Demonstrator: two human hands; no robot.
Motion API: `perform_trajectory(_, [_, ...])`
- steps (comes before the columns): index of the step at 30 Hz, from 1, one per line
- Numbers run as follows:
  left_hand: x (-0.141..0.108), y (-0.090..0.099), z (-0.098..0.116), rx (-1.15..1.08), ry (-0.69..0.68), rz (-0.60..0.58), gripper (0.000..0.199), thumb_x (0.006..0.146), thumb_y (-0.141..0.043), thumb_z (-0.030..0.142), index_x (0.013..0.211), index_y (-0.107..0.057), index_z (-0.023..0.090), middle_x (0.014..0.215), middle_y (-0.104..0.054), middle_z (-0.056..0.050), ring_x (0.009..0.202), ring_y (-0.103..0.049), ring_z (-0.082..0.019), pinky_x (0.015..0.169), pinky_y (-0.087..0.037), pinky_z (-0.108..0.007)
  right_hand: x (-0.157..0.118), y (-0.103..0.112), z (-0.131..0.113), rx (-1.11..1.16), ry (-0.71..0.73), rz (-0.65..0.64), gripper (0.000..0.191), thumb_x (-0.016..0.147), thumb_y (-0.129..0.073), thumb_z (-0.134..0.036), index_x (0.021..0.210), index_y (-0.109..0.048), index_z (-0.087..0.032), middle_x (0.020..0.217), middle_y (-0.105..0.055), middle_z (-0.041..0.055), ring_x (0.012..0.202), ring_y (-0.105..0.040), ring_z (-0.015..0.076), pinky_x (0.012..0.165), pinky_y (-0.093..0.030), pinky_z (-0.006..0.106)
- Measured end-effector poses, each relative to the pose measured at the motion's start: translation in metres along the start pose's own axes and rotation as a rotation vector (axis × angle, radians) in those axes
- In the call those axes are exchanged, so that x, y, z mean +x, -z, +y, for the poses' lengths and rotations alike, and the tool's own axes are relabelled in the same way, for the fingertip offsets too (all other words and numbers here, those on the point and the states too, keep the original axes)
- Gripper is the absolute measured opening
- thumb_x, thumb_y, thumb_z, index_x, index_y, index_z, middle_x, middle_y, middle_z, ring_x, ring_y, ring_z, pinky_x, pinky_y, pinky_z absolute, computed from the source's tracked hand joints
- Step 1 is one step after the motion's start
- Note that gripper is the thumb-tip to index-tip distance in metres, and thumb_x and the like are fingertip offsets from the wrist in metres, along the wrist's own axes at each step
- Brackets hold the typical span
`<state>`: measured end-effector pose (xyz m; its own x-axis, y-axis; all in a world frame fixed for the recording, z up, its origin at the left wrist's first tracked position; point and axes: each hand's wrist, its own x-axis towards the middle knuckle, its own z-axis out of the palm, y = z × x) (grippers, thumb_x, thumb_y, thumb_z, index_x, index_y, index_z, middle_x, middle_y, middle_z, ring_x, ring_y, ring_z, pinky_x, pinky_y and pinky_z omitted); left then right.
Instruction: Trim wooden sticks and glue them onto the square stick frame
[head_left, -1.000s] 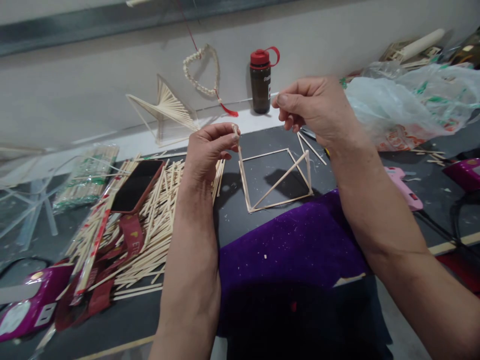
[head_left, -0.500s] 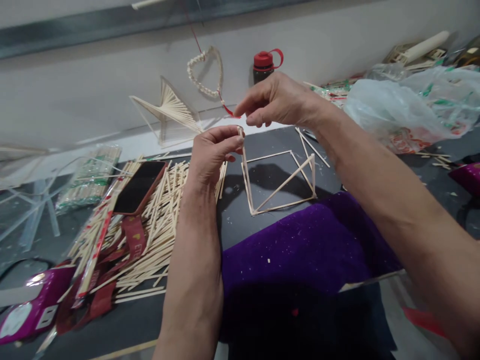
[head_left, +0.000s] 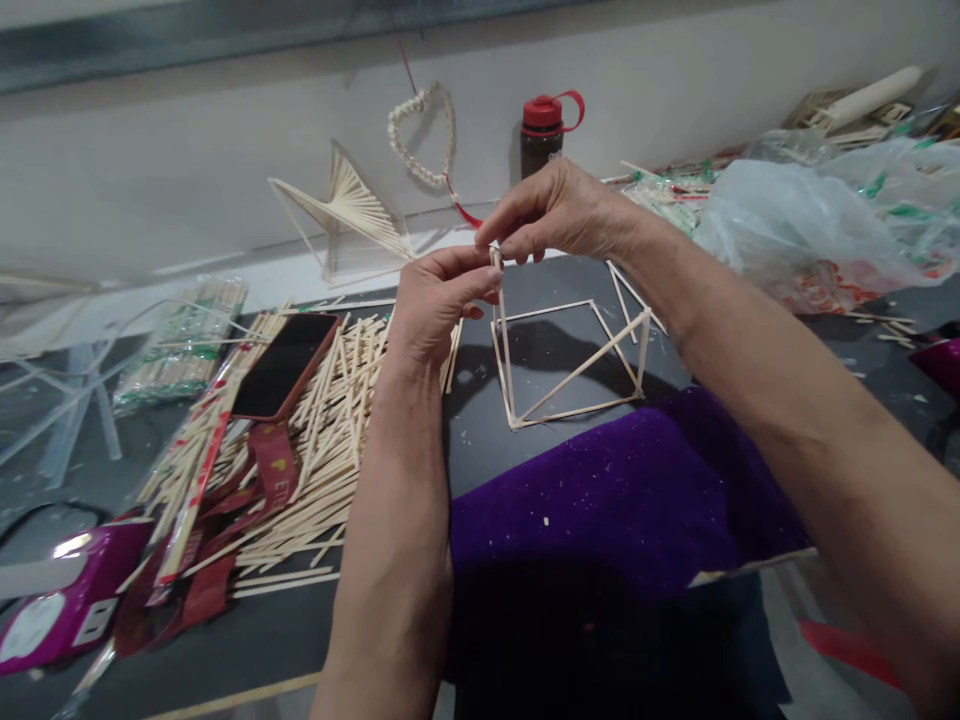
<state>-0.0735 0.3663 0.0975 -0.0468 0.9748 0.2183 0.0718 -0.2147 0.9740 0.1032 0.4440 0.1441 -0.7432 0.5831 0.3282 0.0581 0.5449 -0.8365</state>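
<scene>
A frame of thin wooden sticks [head_left: 581, 408] rests on the dark table, with a square base, a short upright at its right corner and a slanting stick. My left hand [head_left: 442, 290] pinches the top of sticks rising from the frame's near left corner. Just above those tips, my right hand [head_left: 555, 215] has its thumb and forefinger close together at the stick ends. Whether it holds anything small there is hidden. A big pile of loose wooden sticks [head_left: 322, 480] lies left of my left forearm.
A phone [head_left: 285, 365] lies on the pile. Behind stand a fan-shaped stick model [head_left: 352, 205], a hanging heart of beads or braid [head_left: 397, 140] and a red-lidded bottle [head_left: 541, 145]. Plastic bags [head_left: 795, 215] lie at right. Purple cloth [head_left: 600, 490] covers the near edge.
My right hand has come down and left to the stick tops at my left fingertips. My left hand keeps its pinch. The view has shifted slightly.
</scene>
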Motion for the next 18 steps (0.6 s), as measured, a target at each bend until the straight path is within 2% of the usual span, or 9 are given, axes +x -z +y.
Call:
perform_trajectory(8, [-0.001, 0.0, 0.002, -0.025, -0.006, -0.022, 0.015, 0.065, -0.075, 0.024, 0.08, -0.07, 0.022, 0.076, -0.071, 0.0, 0.059, -0.064, -0.012, 0.043, -0.042, -0.02, -0.003, 0.004, 0.014, 0.128, 0.008, -0.062, 0.019, 0.072, -0.077, -0.016, 0.09, -0.074, -0.012, 0.07, -0.07, 0.0002, 0.059, -0.059, 0.008, 0.052, -0.047, 0.016])
perform_trajectory(18, [0.0, 0.002, 0.0, 0.003, -0.01, -0.031, 0.02, 0.065, -0.074, 0.026, 0.085, -0.069, 0.023, 0.081, -0.072, 0.0, 0.061, -0.065, -0.013, 0.043, -0.043, -0.021, -0.001, -0.001, 0.014, 0.172, -0.043, -0.025, 0.017, 0.071, -0.079, -0.019, 0.086, -0.074, -0.012, 0.063, -0.067, -0.0003, 0.055, -0.057, 0.0077, 0.05, -0.044, 0.017])
